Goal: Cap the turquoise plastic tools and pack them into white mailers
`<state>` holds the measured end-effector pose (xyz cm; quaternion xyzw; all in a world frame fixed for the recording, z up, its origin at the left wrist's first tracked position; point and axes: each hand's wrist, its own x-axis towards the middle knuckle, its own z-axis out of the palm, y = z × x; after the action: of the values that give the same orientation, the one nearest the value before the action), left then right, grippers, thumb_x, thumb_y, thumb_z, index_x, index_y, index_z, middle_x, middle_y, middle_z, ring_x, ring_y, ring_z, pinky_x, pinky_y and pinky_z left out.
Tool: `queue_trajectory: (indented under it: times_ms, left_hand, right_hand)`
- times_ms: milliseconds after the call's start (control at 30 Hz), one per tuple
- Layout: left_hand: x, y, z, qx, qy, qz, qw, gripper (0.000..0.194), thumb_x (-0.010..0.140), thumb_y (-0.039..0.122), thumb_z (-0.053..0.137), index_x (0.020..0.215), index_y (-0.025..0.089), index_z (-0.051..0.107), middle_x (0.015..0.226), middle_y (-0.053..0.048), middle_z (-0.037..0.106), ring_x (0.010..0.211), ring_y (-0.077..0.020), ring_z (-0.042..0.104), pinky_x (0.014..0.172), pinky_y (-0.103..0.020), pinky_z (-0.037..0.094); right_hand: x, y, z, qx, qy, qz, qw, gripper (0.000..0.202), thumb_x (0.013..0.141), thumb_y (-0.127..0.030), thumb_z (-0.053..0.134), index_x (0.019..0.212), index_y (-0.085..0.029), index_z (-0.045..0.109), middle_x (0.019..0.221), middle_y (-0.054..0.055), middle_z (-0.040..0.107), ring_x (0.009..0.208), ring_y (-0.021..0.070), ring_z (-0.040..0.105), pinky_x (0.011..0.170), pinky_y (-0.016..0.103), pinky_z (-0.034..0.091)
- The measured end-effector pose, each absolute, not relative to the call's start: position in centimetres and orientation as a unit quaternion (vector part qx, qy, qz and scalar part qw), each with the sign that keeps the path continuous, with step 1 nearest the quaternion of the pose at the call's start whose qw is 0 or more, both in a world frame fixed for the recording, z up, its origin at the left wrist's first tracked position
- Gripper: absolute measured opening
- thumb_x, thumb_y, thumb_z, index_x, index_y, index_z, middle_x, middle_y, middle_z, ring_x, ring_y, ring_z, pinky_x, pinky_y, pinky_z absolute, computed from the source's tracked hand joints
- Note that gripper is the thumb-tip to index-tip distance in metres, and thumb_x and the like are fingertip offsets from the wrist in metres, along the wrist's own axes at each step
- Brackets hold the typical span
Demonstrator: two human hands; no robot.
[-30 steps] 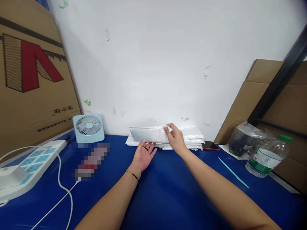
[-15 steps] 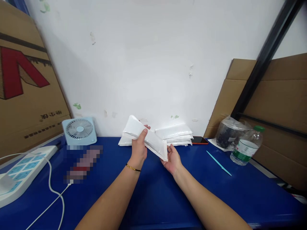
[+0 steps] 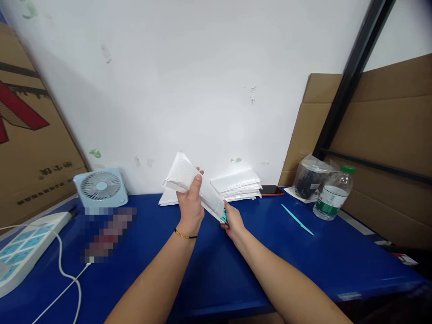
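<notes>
A white padded envelope point(image 3: 182, 173) slants down to the right, raised above the blue table. My left hand point(image 3: 191, 204) is closed around its middle, thumb on the near face. At the lower right end, my right hand point(image 3: 234, 220) has its fingers closed on teal pieces point(image 3: 224, 216) that show at the envelope's mouth; their shape is mostly hidden. Behind, against the wall, lies a stack of white padded envelopes point(image 3: 238, 183). More white envelopes point(image 3: 168, 198) lie behind my left hand, partly covered. A thin teal plastic stick point(image 3: 297, 219) rests on the table to the right.
On the right stand a green-capped bottle point(image 3: 334, 194) and a plastic-wrapped dark container point(image 3: 306, 180), with a phone point(image 3: 272, 191) near the wall. To the left are a small blue fan point(image 3: 101, 186), a power strip point(image 3: 29, 247), a white cable point(image 3: 60, 292) and a cardboard box point(image 3: 30, 135).
My right hand has closed at the envelope's lower end, and teal pieces now show there. My left hand keeps its hold. The whole view has shifted slightly to the right.
</notes>
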<state>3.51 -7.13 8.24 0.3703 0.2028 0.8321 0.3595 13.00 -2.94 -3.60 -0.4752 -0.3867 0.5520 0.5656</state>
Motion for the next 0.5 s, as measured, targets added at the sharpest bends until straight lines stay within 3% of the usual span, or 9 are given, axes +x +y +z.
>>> queue_trajectory:
  times_ms: [333,500]
  left_hand:
    - [0.7,-10.8,4.6,0.26,0.25,0.882,0.304,0.034,0.075,0.027,0.063,0.108,0.024,0.057,0.106,-0.002,0.062,0.102,-0.019,0.058,0.093,-0.035,0.045]
    - [0.1,-12.1,4.6,0.286,0.252,0.874,0.302,0.036,0.074,0.026,0.063,0.109,0.021,0.057,0.109,-0.004,0.06,0.105,-0.0212,0.056,0.093,-0.036,0.044]
  right_hand:
    - [21.0,-2.0,-4.0,-0.576,-0.542,0.299,0.534,0.04,0.068,-0.047,0.057,0.044,-0.019,0.042,0.039,-0.005,0.032,0.043,0.0098,0.033,0.044,0.023,0.024]
    - [22.2,-2.3,-4.2,-0.592,-0.606,0.193,0.495,0.038,0.074,-0.048,0.051,0.048,-0.021,0.047,0.047,-0.001,0.043,0.053,0.0146,0.041,0.055,0.026,0.028]
